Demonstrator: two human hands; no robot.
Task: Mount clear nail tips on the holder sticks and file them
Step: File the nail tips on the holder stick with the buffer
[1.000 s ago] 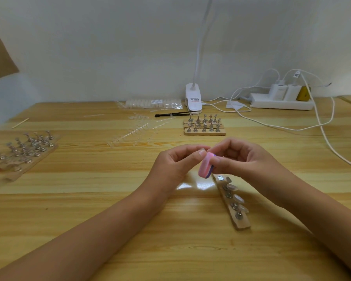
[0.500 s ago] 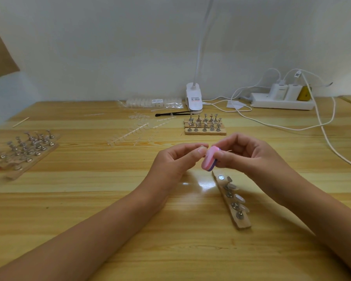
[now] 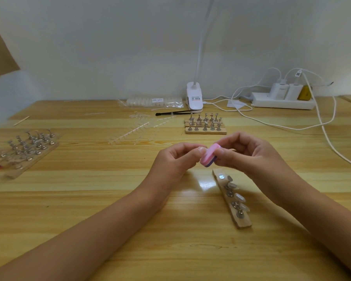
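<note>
Nail tip too small to make out, but probably pinched between curled thumb and forefinger of left hand (image 3: 176,161), right up against pink file block (image 3: 208,156). Right hand (image 3: 251,157) clamped round that block. Keep strokes short and light, one direction, tip braced firm so no flexing or popping loose. Other mounted tips (image 3: 239,197) sitting on wooden strip (image 3: 242,221) on worktop (image 3: 89,199), just below right hand, not touching it.
</note>
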